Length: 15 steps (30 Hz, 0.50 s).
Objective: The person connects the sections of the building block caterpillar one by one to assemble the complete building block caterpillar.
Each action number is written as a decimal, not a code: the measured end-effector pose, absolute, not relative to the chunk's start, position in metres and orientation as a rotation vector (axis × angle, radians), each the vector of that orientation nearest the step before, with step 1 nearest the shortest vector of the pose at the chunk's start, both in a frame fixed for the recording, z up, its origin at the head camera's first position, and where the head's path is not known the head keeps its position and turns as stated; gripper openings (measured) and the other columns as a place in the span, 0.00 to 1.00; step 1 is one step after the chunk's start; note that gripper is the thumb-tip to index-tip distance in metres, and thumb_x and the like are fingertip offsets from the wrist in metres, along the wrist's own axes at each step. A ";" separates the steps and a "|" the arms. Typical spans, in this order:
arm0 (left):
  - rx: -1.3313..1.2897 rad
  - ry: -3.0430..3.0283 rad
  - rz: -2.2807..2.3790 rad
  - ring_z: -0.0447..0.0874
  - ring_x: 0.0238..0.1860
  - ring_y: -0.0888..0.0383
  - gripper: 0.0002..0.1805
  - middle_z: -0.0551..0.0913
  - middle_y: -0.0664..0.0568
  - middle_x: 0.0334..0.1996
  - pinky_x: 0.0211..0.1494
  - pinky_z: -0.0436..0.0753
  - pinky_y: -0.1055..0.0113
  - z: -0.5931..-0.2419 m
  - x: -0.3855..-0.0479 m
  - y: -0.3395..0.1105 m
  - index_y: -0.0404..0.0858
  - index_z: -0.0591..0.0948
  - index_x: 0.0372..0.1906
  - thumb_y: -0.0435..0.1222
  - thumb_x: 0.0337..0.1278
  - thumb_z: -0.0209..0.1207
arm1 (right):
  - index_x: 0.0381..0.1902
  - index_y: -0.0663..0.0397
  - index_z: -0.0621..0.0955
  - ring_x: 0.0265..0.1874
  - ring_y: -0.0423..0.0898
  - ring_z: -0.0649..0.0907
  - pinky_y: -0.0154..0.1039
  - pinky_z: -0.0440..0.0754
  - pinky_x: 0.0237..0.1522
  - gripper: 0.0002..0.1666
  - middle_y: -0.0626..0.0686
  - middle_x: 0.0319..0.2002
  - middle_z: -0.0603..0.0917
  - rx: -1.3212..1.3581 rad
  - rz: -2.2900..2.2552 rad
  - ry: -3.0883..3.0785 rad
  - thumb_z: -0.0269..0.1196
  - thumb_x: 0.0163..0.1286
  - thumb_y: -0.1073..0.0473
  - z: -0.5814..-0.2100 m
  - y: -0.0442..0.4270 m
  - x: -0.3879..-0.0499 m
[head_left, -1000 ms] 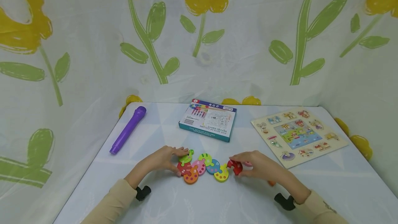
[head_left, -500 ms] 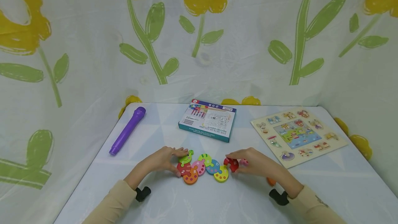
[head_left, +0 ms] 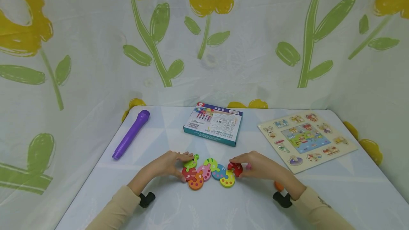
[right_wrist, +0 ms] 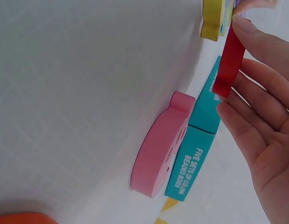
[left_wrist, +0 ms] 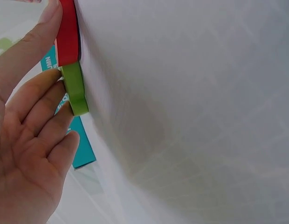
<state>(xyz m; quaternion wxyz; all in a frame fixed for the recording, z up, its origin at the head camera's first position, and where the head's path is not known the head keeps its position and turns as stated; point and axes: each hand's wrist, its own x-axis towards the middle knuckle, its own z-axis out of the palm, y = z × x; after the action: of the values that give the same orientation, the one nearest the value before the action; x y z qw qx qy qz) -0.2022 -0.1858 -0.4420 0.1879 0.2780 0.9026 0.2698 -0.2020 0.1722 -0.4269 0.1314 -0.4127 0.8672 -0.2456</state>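
Observation:
A caterpillar number puzzle (head_left: 211, 164) lies on the table, its colourful round pieces joined in a wavy row. At its left end my left hand (head_left: 167, 165) holds the green head piece (head_left: 191, 162) and the red piece numbered 2 (head_left: 187, 175); in the left wrist view the thumb is on the red piece and the fingers touch the green one. My right hand (head_left: 258, 166) pinches a red piece numbered 8 (head_left: 235, 169) beside the yellow piece (head_left: 227, 180). In the right wrist view this red piece is tilted above the table, and whether it touches the yellow piece is hidden.
A loose pink piece (right_wrist: 158, 149) and an orange piece (head_left: 279, 186) lie near my right hand. Farther back are a purple microphone-shaped toy (head_left: 131, 134), a flat teal-edged box (head_left: 213, 123) and a wooden picture puzzle board (head_left: 306, 168).
My right hand has moved left with the red piece, bringing it from apart to right by the yellow piece. My left hand has stayed at the head end.

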 end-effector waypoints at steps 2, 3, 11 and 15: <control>0.785 2.537 0.763 0.61 0.70 0.52 0.42 0.69 0.56 0.67 0.70 0.61 0.46 -0.442 -0.202 -0.186 0.46 0.74 0.66 0.41 0.39 0.76 | 0.58 0.57 0.80 0.54 0.46 0.81 0.37 0.81 0.51 0.29 0.48 0.55 0.82 -1.192 -0.707 2.515 0.72 0.58 0.60 -0.427 0.171 -0.203; 0.785 2.536 0.764 0.61 0.70 0.52 0.42 0.70 0.55 0.67 0.70 0.61 0.46 -0.442 -0.202 -0.186 0.46 0.74 0.66 0.41 0.39 0.76 | 0.58 0.57 0.80 0.54 0.46 0.81 0.37 0.81 0.51 0.29 0.48 0.55 0.82 -1.187 -0.708 2.512 0.72 0.58 0.60 -0.427 0.170 -0.203; 0.790 2.540 0.759 0.61 0.70 0.51 0.42 0.70 0.55 0.67 0.70 0.61 0.46 -0.441 -0.201 -0.186 0.45 0.74 0.66 0.41 0.39 0.76 | 0.58 0.57 0.80 0.52 0.46 0.81 0.37 0.82 0.49 0.29 0.48 0.53 0.83 -1.139 -0.667 2.511 0.72 0.57 0.60 -0.426 0.165 -0.204; 0.792 2.544 0.751 0.61 0.70 0.51 0.42 0.70 0.55 0.67 0.70 0.61 0.47 -0.441 -0.202 -0.186 0.46 0.74 0.66 0.42 0.39 0.76 | 0.57 0.57 0.81 0.52 0.46 0.82 0.36 0.82 0.48 0.29 0.48 0.53 0.83 -1.135 -0.656 2.516 0.73 0.57 0.60 -0.427 0.163 -0.204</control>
<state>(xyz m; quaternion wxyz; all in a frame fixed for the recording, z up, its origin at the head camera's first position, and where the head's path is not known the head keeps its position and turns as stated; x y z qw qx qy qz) -0.2017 -0.1863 -0.4414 0.1854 0.2812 0.9030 0.2667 -0.2043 0.1628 -0.4271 0.1515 -0.3954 0.8766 -0.2286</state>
